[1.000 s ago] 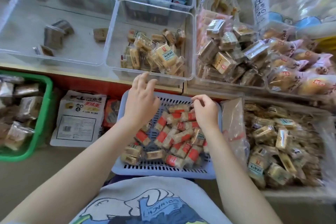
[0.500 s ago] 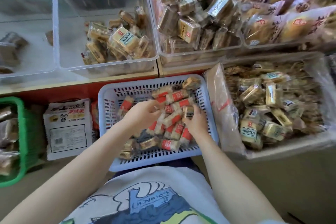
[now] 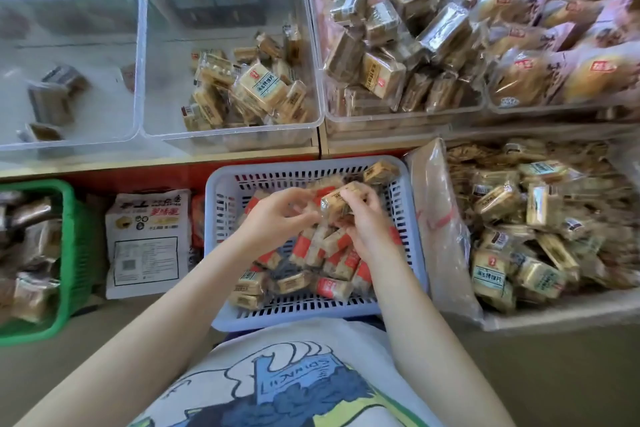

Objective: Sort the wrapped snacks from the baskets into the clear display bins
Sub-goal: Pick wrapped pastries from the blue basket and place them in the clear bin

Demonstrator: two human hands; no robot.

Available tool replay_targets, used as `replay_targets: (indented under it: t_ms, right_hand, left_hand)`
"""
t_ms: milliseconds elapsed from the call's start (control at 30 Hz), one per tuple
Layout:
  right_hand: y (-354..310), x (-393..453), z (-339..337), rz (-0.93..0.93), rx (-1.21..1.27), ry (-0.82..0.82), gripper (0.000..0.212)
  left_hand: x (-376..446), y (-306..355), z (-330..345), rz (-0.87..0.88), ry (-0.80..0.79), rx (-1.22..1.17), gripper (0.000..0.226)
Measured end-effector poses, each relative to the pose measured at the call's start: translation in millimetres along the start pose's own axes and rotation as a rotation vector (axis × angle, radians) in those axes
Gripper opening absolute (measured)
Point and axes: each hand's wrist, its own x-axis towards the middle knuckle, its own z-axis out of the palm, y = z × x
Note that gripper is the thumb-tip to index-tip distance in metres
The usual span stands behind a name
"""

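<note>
A pale blue slotted basket (image 3: 221, 236) in front of me holds several wrapped snacks, some with red bands (image 3: 332, 284) and some tan. Above it my right hand (image 3: 367, 229) pinches a tan wrapped snack (image 3: 334, 203) with fingers and thumb. My left hand (image 3: 277, 218) is beside it, fingers curled toward the same pile; what it holds is hidden. Beyond the basket a clear bin (image 3: 162, 128) holds tan snack packs (image 3: 256, 87). A nearly bare clear bin (image 3: 136, 45) stands at the far left with a few dark packs (image 3: 55, 94).
A green basket (image 3: 78, 253) of brown packs sits at the left. A white printed bag (image 3: 149, 239) lies between the baskets. A plastic-lined box (image 3: 443, 225) full of mixed snacks is at the right. Fuller clear bins (image 3: 398, 114) line the back right.
My hands dropped from the basket's far rim into the pile and came together. My right hand has lifted a tan snack. The view shifted right.
</note>
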Motion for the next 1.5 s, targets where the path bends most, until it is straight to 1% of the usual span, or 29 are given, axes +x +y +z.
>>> replay_targets:
  t_ms: [33, 67, 167, 267, 300, 367, 433, 467, 500, 567, 633, 667, 700, 767, 800, 900, 1000, 1033, 1100, 1133, 1167, 1200, 1267, 1300, 1333, 1367, 1400, 1433, 1500]
  right_hand:
    - [-11.2, -6.0, 7.3, -0.015, 0.073, -0.08, 0.04]
    - [-23.8, -12.7, 15.8, -0.042, 0.073, -0.146, 0.04]
    - [-59.6, -31.7, 45.8, -0.139, -0.083, -0.248, 0.053]
    - [-83.4, -39.4, 72.9, -0.246, -0.282, -0.293, 0.05]
    - [-89.4, -38.3, 80.9, -0.303, -0.373, -0.282, 0.051]
    - [-96.3, -31.7, 93.7, -0.457, -0.599, -0.173, 0.048]
    - [-99.7, -19.2, 97.7, -0.694, -0.905, -0.015, 0.041]
    - [-99.4, -11.3, 100.1, -0.82, -1.084, 0.027, 0.042]
    - [-97.9, -6.5, 102.6, -0.893, -1.258, 0.023, 0.047]
    - [-89.9, 2.7, 105.1, -0.858, -1.519, -0.034, 0.056]
    - [-79.7, 8.2, 102.8, -0.83, -1.663, -0.052, 0.064]
    - [-76.2, 9.3, 101.3, -0.843, -1.692, -0.045, 0.067]
    - [-74.5, 9.9, 100.8, -0.853, -1.703, -0.038, 0.069]
    - [-73.3, 9.8, 101.3, -0.856, -1.699, -0.039, 0.071]
    - [-73.2, 10.2, 101.1, -0.855, -1.694, -0.042, 0.072]
    - [-73.8, 9.8, 99.5, -0.838, -1.678, -0.074, 0.073]
    - [-76.2, 5.3, 103.1, -0.836, -1.564, -0.075, 0.067]
    - [-73.7, 0.7, 103.7, -0.899, -1.494, -0.03, 0.063]
    - [-54.8, -6.5, 100.1, -1.112, -1.391, 0.086, 0.051]
    - [-39.7, -7.9, 97.0, -1.165, -1.361, 0.108, 0.042]
    - [-23.2, -8.1, 93.5, -1.125, -1.363, 0.069, 0.034]
    - [-8.7, -9.1, 90.4, -0.979, -1.397, -0.039, 0.025]
    - [24.2, -3.8, 83.5, -0.493, -1.562, -0.3, 0.015]
    - [41.9, 1.0, 77.6, -0.303, -1.653, -0.414, 0.016]
    - [59.6, 4.7, 69.9, -0.174, -1.733, -0.505, 0.024]
    - [77.8, 7.2, 61.2, -0.097, -1.805, -0.576, 0.037]
    - [94.9, 9.6, 52.3, -0.066, -1.872, -0.628, 0.05]
    - [109.2, 11.2, 44.1, -0.071, -1.933, -0.653, 0.057]
    - [125.1, 12.7, 33.8, -0.161, -1.972, -0.627, 0.052]
  left_hand:
    - [-1.2, 3.2, -3.8, 0.008, 0.026, -0.09, 0.041]
    - [-2.0, 6.0, -8.6, 0.015, 0.051, -0.186, 0.043]
    - [-1.7, 11.3, -23.6, 0.071, 0.158, -0.38, 0.042]
    - [-3.1, 18.8, -43.8, 0.057, 0.379, -0.495, 0.028]
    - [-3.5, 20.4, -52.5, 0.022, 0.443, -0.548, 0.022]
    - [-3.2, 19.1, -70.7, -0.058, 0.52, -0.649, 0.018]
    - [2.6, 15.4, -87.5, -0.113, 0.535, -0.772, 0.022]
    - [7.2, 12.6, -97.1, -0.131, 0.549, -0.836, 0.023]
    - [13.1, 8.6, -106.0, -0.145, 0.561, -0.897, 0.025]
    - [26.9, 2.9, -120.4, -0.175, 0.567, -0.993, 0.026]
    - [39.9, -4.2, -127.9, -0.196, 0.547, -1.018, 0.02]
    - [43.7, -7.1, -129.4, -0.207, 0.536, -1.016, 0.016]
    - [45.3, -9.0, -130.1, -0.219, 0.523, -1.014, 0.018]
    - [43.9, -11.0, -128.8, -0.239, 0.522, -1.005, 0.038]
    - [40.2, -10.7, -127.9, -0.235, 0.537, -0.982, 0.043]
    - [23.6, -14.8, -117.8, -0.228, 0.539, -0.858, 0.025]
    - [6.1, -34.4, -92.1, -0.305, 0.474, -0.759, 0.019]
    - [2.4, -45.8, -81.6, -0.348, 0.449, -0.727, 0.019]
    - [-2.1, -72.3, -59.3, -0.451, 0.406, -0.679, 0.021]
    - [-4.8, -85.8, -48.5, -0.496, 0.389, -0.674, 0.021]
    - [-7.9, -97.0, -38.6, -0.536, 0.369, -0.672, 0.019]
    - [-11.6, -106.5, -29.8, -0.569, 0.347, -0.657, 0.018]
    - [-18.7, -121.4, -14.0, -0.607, 0.298, -0.626, 0.018]
    - [-22.9, -125.5, -7.6, -0.618, 0.279, -0.628, 0.019]
    - [-26.9, -128.9, -2.2, -0.63, 0.262, -0.638, 0.019]
    - [-30.7, -131.5, 2.3, -0.635, 0.251, -0.643, 0.02]
    - [-34.4, -133.9, 6.0, -0.636, 0.241, -0.632, 0.02]
    - [-37.7, -136.6, 8.9, -0.637, 0.231, -0.614, 0.02]
    - [-42.9, -139.0, 11.5, -0.641, 0.227, -0.599, 0.021]
